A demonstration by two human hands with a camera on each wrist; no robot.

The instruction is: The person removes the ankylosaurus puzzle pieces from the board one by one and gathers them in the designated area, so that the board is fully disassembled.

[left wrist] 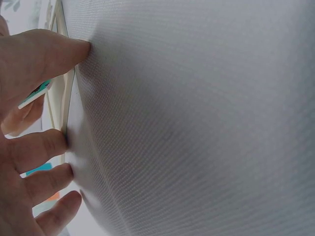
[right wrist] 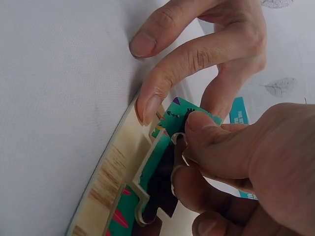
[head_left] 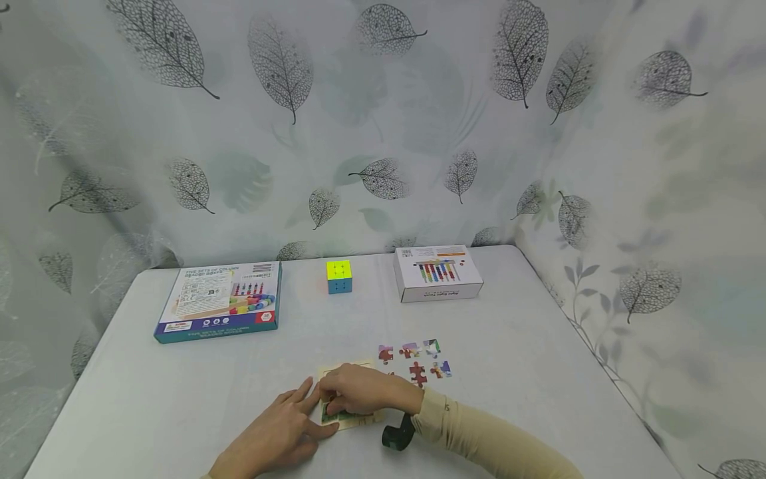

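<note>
A shallow wooden puzzle tray (right wrist: 106,169) lies on the white table in front of me, with green jigsaw pieces (right wrist: 160,164) in it. Between thumb and fingers my right hand (head_left: 366,389) pinches a green puzzle piece (right wrist: 172,116), tilted over the tray's corner. My left hand (head_left: 275,426) lies at the tray's left side, fingers spread. In the left wrist view, the left thumb (left wrist: 54,49) and fingers touch the tray's edge and the cloth. From the head, the right hand covers much of the tray.
Several loose puzzle pieces (head_left: 417,374) lie right of the tray. Farther back stand a flat teal game box (head_left: 221,299), a yellow-and-blue puzzle cube (head_left: 339,276) and a white box (head_left: 439,273). A dark curved object (head_left: 397,436) is below the right wrist. A leaf-patterned curtain (head_left: 383,133) hangs behind.
</note>
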